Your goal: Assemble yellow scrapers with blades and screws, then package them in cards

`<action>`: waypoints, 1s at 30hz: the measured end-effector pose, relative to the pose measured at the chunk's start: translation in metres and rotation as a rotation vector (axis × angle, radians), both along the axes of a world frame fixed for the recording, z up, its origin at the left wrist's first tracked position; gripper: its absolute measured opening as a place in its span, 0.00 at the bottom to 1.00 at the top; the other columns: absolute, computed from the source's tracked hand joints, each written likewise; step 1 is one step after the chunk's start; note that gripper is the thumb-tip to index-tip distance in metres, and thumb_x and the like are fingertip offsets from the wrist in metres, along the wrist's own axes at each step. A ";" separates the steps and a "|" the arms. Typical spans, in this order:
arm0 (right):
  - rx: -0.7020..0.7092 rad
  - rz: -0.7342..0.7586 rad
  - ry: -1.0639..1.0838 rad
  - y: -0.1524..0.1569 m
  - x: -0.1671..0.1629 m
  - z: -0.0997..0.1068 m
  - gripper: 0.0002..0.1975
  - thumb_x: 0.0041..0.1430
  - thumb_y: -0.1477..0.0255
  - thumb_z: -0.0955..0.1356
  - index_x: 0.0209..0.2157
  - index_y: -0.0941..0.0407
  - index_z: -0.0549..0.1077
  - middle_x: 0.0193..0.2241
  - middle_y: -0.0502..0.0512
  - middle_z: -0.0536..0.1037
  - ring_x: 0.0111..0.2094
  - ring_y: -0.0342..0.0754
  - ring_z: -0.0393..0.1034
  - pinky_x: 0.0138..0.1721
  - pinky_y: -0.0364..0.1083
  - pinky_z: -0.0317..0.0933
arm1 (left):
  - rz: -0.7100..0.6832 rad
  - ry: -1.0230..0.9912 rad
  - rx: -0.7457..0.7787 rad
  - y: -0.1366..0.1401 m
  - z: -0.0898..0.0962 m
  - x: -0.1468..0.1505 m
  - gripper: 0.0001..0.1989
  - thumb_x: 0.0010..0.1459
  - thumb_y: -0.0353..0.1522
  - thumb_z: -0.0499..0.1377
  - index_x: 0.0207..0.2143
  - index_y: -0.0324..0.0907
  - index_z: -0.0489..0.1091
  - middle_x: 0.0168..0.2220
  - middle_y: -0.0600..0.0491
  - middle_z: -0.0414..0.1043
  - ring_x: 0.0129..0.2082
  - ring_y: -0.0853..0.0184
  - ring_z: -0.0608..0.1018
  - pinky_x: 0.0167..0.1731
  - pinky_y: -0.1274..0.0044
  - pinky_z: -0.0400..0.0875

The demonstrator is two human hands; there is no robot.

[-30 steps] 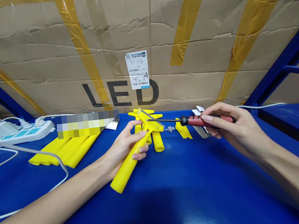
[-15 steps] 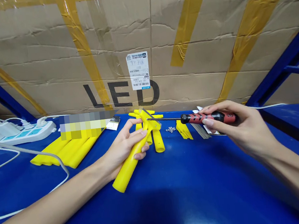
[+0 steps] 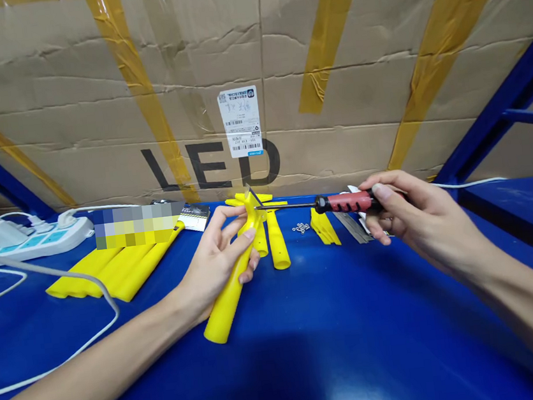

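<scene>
My left hand (image 3: 231, 249) is wrapped round the handle of a yellow scraper (image 3: 227, 301), tilted with its head up and away from me. A thin blade edge shows at that head. In my right hand (image 3: 422, 214) is a red and black screwdriver (image 3: 351, 202), its shaft pointing left. The screwdriver's tip meets the side of the scraper head; any screw there is too small to make out. Behind my left hand lie more yellow scraper handles (image 3: 278, 243). Small screws (image 3: 301, 227) sit in a loose pile below the screwdriver shaft.
Yellow plastic pieces (image 3: 324, 227) and grey blades (image 3: 352, 227) lie to the right on the blue table (image 3: 302, 343). Several yellow handles (image 3: 125, 274) lie left, near a white power strip (image 3: 59, 236) and cables. A large cardboard box (image 3: 337, 140) stands behind.
The scraper head has turned so its blade shows more edge-on. My right hand has shifted its grip on the screwdriver, with the thumb now higher on the handle. The view has moved slightly.
</scene>
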State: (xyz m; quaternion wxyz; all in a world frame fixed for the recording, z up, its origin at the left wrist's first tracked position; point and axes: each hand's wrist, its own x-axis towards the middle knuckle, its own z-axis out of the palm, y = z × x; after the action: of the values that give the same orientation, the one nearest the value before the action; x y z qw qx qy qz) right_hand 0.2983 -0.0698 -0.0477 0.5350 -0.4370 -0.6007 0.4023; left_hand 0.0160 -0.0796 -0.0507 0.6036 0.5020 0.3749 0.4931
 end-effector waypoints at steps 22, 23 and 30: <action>-0.051 0.161 0.137 -0.002 -0.006 -0.003 0.17 0.57 0.63 0.75 0.44 0.49 0.70 0.39 0.52 0.76 0.30 0.45 0.73 0.30 0.46 0.68 | 0.046 0.030 0.060 0.005 0.000 -0.006 0.15 0.61 0.31 0.63 0.45 0.48 0.59 0.36 0.58 0.67 0.21 0.76 0.70 0.15 0.85 0.62; -0.032 0.126 0.102 -0.001 -0.006 -0.004 0.15 0.59 0.61 0.74 0.43 0.49 0.70 0.35 0.51 0.76 0.26 0.43 0.70 0.26 0.45 0.65 | 0.036 0.031 0.061 0.004 -0.001 -0.006 0.15 0.61 0.31 0.63 0.45 0.48 0.59 0.37 0.57 0.67 0.21 0.76 0.70 0.15 0.85 0.61; -0.066 0.112 0.022 -0.001 -0.008 -0.006 0.14 0.62 0.57 0.70 0.43 0.50 0.70 0.33 0.53 0.76 0.26 0.46 0.72 0.24 0.46 0.66 | 0.039 0.029 0.051 0.005 -0.002 -0.007 0.15 0.62 0.31 0.63 0.46 0.48 0.59 0.35 0.58 0.67 0.21 0.76 0.70 0.15 0.85 0.61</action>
State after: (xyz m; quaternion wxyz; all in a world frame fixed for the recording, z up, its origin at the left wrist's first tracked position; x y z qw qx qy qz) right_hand 0.2905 -0.0711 -0.0535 0.5037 -0.4155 -0.6048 0.4559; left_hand 0.0088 -0.0745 -0.0524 0.5754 0.5167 0.3808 0.5068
